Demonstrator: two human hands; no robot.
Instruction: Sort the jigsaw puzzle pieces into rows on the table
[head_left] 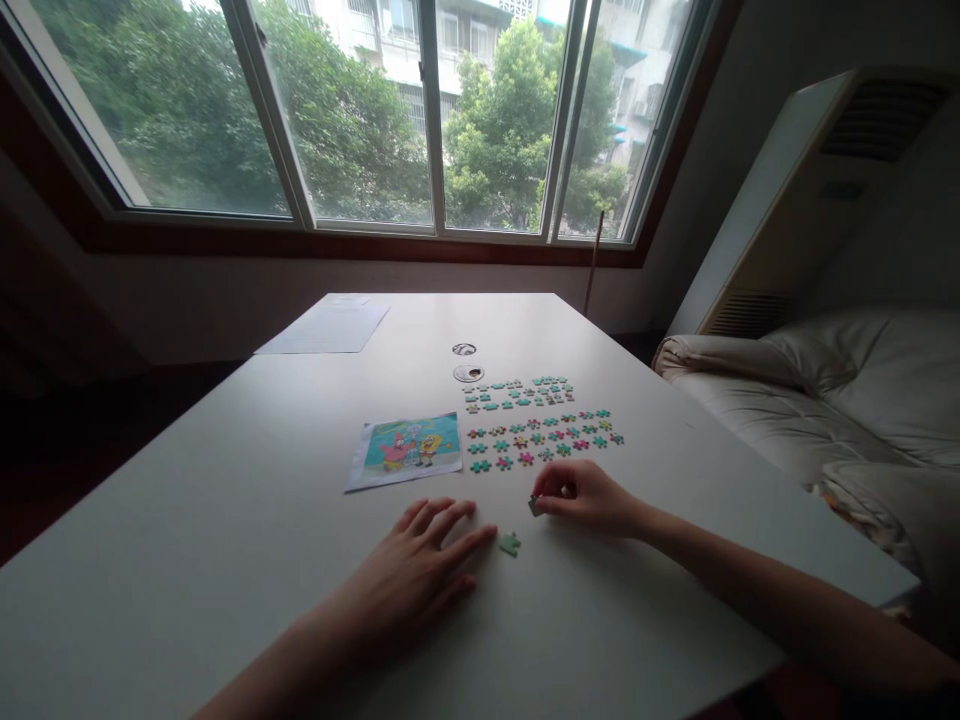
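My left hand (420, 565) lies flat on the white table (225, 520), fingers stretched out toward a green puzzle piece (510, 544) just past the fingertips. My right hand (589, 497) is closed in a pinch on a small dark puzzle piece (534, 505), held just above the table. Beyond it, several loose puzzle pieces (540, 430) in teal, pink and brown are laid out in rows. A cartoon reference picture (406, 450) lies flat to the left of the rows.
A sheet of paper (326, 327) lies at the far left of the table. Two round cable holes (466, 361) sit mid-table. A white cushioned sofa (825, 400) stands to the right; a big window (420, 120) spans the far wall.
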